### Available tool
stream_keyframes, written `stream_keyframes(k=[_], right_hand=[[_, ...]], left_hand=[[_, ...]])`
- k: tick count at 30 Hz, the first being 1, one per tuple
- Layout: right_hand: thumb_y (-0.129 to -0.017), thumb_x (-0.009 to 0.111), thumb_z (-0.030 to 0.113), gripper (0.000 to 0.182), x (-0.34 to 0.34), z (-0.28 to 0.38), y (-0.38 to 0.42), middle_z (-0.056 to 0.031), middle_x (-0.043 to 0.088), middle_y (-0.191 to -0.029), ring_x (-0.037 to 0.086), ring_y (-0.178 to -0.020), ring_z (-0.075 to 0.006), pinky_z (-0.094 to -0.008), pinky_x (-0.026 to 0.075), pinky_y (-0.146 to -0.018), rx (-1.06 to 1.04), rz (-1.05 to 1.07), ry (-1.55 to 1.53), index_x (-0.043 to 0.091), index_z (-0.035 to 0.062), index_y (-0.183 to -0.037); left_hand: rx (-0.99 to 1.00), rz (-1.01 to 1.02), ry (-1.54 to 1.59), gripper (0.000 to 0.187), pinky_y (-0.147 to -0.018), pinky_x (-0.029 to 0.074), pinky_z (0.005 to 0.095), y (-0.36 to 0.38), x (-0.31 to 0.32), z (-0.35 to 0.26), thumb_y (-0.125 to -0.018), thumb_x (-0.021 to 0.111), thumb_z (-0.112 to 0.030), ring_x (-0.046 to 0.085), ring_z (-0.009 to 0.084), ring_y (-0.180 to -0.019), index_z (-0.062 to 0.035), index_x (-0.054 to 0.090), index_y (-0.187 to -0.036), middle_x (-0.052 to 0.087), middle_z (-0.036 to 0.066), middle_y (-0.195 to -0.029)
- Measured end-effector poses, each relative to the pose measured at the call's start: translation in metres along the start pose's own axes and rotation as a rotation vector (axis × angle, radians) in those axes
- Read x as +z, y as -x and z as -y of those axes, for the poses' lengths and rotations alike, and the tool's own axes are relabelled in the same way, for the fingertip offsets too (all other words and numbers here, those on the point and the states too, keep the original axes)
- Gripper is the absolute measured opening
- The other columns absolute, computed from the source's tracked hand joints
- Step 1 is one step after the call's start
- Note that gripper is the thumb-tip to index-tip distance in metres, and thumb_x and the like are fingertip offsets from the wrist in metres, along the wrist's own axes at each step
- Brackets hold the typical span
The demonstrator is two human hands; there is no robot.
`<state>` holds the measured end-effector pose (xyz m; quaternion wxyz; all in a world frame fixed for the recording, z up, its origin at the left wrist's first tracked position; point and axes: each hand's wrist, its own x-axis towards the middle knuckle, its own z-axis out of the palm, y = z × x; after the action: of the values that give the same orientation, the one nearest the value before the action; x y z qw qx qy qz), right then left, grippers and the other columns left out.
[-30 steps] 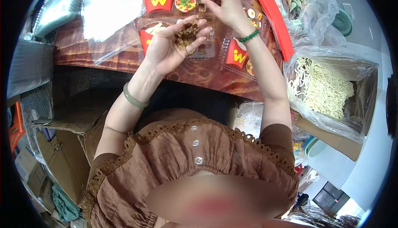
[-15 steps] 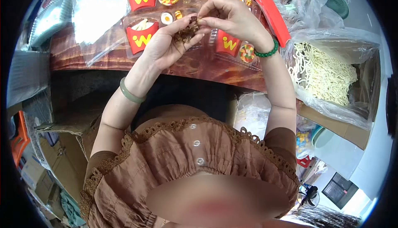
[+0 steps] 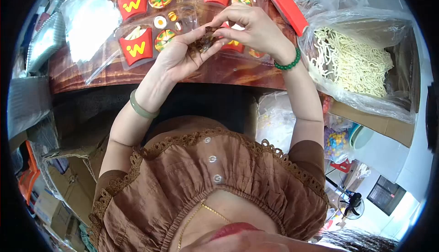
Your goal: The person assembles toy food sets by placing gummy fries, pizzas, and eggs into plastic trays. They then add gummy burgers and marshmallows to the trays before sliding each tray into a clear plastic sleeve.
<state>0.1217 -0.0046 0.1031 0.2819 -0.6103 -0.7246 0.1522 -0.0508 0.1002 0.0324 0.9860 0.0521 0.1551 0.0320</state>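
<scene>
My left hand (image 3: 179, 59) is turned palm up and cupped, its fingers curled around small, shiny dark brown pieces (image 3: 203, 43). My right hand (image 3: 260, 31) comes in from the right with thumb and forefinger pinched at those pieces; what sits between the fingertips is too small to name. Below both hands are clear plastic trays (image 3: 186, 19). They hold a red fries box (image 3: 135, 46) with a yellow W-like mark, a miniature pizza (image 3: 163, 39), a fried egg (image 3: 160, 21) and a tiny burger (image 3: 172, 16). Another red fries box (image 3: 234, 45) is partly hidden by my right hand.
A plastic-lined carton (image 3: 404, 64) of pale, fry-like strips (image 3: 356, 64) stands at the right. A long red bar (image 3: 288, 7) borders the wood-patterned table (image 3: 98, 71) there. Clear plastic bags (image 3: 93, 25) lie at the left.
The trays and table things appear further left in view, while both hands keep nearly their place in the picture. My right hand now covers more of the right front tray. The pinch stays at the brown pieces.
</scene>
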Motion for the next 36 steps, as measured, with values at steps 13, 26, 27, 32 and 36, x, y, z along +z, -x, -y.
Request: stream_keyframes(k=[13, 26, 27, 32, 36], right_hand=[[-0.081, 0.071, 0.015, 0.018, -0.01, -0.078, 0.06, -0.0047, 0.067, -0.087, 0.059, -0.069, -0.0094, -0.0247, 0.05, -0.062, 0.583, -0.475, 0.184, 0.068, 0.0027, -0.094], [-0.081, 0.071, 0.02, 0.022, 0.006, -0.111, 0.06, -0.011, 0.068, -0.081, 0.063, -0.068, -0.0192, -0.032, 0.051, -0.064, 0.617, -0.369, 0.192, 0.069, 0.0029, -0.094], [-0.081, 0.072, 0.021, 0.024, 0.006, -0.111, 0.059, -0.0089, 0.068, -0.081, 0.061, -0.064, -0.0127, -0.0281, 0.05, -0.061, 0.615, -0.337, 0.257, 0.069, 0.0023, -0.096], [-0.081, 0.073, 0.02, 0.025, -0.003, -0.109, 0.063, -0.0057, 0.068, -0.082, 0.06, -0.064, -0.01, -0.0261, 0.049, -0.06, 0.642, -0.335, 0.16, 0.068, 0.0022, -0.098], [-0.085, 0.07, 0.016, 0.019, -0.006, -0.061, 0.06, -0.0029, 0.068, -0.084, 0.06, -0.069, -0.0095, -0.0255, 0.05, -0.063, 0.406, -0.371, -0.178, 0.069, 0.0034, -0.1]], left_hand=[[-0.105, -0.101, -0.102, 0.033, -0.092, 0.055, 0.0345, -0.018, 0.016, 0.032, -0.099, 0.046, -0.012, 0.056, 0.0355, -0.115, 0.0103, 0.047, -0.123, 0.056, 0.022, -0.121], [-0.096, -0.104, -0.075, 0.031, -0.091, 0.056, 0.0363, -0.022, 0.017, 0.022, -0.099, 0.044, -0.012, 0.055, 0.0379, -0.116, 0.0078, 0.049, -0.123, 0.056, 0.02, -0.12], [-0.098, -0.089, -0.075, 0.031, -0.092, 0.055, 0.0377, -0.022, 0.017, 0.021, -0.099, 0.043, -0.013, 0.054, 0.0383, -0.116, 0.008, 0.048, -0.122, 0.056, 0.02, -0.119], [-0.097, -0.03, -0.065, 0.034, -0.094, 0.054, 0.0418, -0.026, 0.013, 0.021, -0.1, 0.039, -0.015, 0.053, 0.0396, -0.117, 0.0088, 0.046, -0.123, 0.055, 0.02, -0.121], [-0.109, 0.073, 0.015, 0.034, -0.096, 0.052, 0.0433, -0.03, 0.015, 0.02, -0.1, 0.037, -0.016, 0.052, 0.0389, -0.119, 0.0094, 0.045, -0.122, 0.053, 0.022, -0.123]])
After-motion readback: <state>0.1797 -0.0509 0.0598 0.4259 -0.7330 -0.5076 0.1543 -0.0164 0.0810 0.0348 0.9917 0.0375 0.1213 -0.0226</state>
